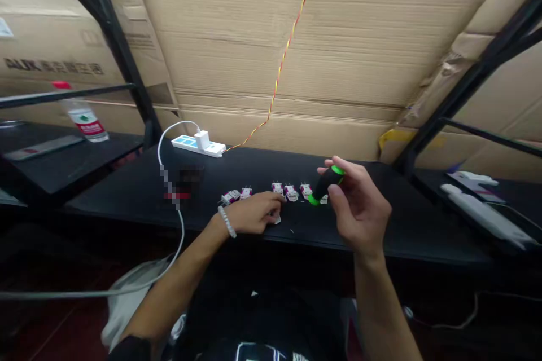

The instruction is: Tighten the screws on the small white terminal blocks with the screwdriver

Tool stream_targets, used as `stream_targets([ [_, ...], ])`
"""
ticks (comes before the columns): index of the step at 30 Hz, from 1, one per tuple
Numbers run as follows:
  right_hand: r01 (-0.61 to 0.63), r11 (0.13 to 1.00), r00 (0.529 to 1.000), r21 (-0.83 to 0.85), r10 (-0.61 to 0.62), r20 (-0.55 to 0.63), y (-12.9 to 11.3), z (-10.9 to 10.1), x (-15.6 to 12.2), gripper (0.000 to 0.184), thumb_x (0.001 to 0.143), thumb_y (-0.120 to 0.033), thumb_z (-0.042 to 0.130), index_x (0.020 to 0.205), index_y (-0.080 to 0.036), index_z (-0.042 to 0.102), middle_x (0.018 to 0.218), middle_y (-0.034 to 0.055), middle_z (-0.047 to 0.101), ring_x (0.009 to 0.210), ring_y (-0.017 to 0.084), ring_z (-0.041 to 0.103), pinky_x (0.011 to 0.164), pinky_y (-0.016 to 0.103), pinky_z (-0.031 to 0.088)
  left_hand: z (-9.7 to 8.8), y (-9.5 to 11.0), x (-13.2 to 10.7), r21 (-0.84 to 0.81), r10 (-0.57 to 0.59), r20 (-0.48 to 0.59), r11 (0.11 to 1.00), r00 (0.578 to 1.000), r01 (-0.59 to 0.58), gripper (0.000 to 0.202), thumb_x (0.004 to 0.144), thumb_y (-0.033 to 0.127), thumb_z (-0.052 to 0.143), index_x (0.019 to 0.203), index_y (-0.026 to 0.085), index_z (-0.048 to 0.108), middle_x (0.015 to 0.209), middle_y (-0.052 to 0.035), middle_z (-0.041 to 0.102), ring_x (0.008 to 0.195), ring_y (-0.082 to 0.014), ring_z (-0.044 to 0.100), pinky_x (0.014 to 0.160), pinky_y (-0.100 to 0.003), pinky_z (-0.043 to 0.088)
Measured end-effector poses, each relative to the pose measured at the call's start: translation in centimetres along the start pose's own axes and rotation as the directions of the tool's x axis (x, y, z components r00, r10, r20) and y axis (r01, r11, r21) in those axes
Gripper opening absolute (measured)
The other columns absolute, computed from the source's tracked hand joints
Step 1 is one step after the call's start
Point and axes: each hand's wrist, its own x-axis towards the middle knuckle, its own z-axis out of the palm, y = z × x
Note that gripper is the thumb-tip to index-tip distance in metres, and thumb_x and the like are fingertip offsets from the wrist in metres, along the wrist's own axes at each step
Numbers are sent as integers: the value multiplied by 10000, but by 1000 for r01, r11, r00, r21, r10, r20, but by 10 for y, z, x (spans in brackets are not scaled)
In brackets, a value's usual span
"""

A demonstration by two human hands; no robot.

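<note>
My right hand [359,203] is raised over the black table [423,225], its fingers wrapped round a black tool handle with green ends [325,184]. My left hand [254,211], with a bead bracelet on its wrist, rests on the table with its fingers closed on a small white and magenta part [276,218]. Several like parts lie in a row just beyond: a pair at the left [235,196] and three more [291,191] towards the tool.
A white power strip [199,145] with a charger and white cable lies at the back left. A plastic bottle [82,115] stands on the left shelf. White objects [483,208] lie at the right. Cardboard walls and black frame bars surround the table.
</note>
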Motion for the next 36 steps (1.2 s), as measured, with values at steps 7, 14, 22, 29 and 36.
stream_targets([
  [7, 11, 999, 1000, -40, -10, 11, -1, -3, -1, 436, 985, -180, 650, 1407, -287, 679, 1323, 104, 687, 1137, 285, 758, 1032, 513, 633, -1, 3, 1, 124, -26, -22, 992, 999, 28, 123, 940, 81, 607, 901, 198, 615, 1326, -95, 651, 1281, -268, 590, 1136, -390, 473],
  [14, 12, 999, 999, -50, -11, 32, 0, -3, -2, 426, 993, -203, 651, 1410, -284, 675, 1323, 115, 682, 1147, 290, 753, 1037, 515, 632, 2, 7, 2, 258, -83, -24, 962, 996, 86, 87, 982, 116, 559, 959, 166, 627, 1296, -141, 617, 1221, -300, 553, 1079, -440, 490],
  [22, 15, 999, 999, -42, -13, 35, 1, -5, -2, 443, 987, -185, 650, 1415, -301, 672, 1325, 106, 671, 1149, 289, 753, 1033, 514, 630, 8, 8, 6, 316, -110, -10, 942, 994, 108, 128, 1041, 155, 512, 1096, 166, 628, 1298, -145, 603, 1141, -297, 549, 977, -432, 498],
  [29, 9, 999, 999, -47, -7, 34, 5, -4, -1, 432, 986, -193, 657, 1406, -293, 670, 1333, 109, 670, 1161, 290, 749, 1047, 523, 626, 1, -1, 3, 106, -26, 29, 994, 999, 22, 79, 1033, 244, 631, 1099, 211, 657, 1225, -72, 659, 1121, -251, 618, 978, -354, 470],
  [36, 8, 999, 1000, -40, -7, 26, 9, 3, -1, 413, 984, -199, 655, 1387, -282, 681, 1322, 113, 674, 1139, 285, 755, 1040, 523, 631, -5, -8, 4, -55, 103, 26, 993, 994, -102, 218, 989, 87, 589, 916, 204, 758, 1109, -46, 735, 1036, -190, 695, 975, -278, 503],
])
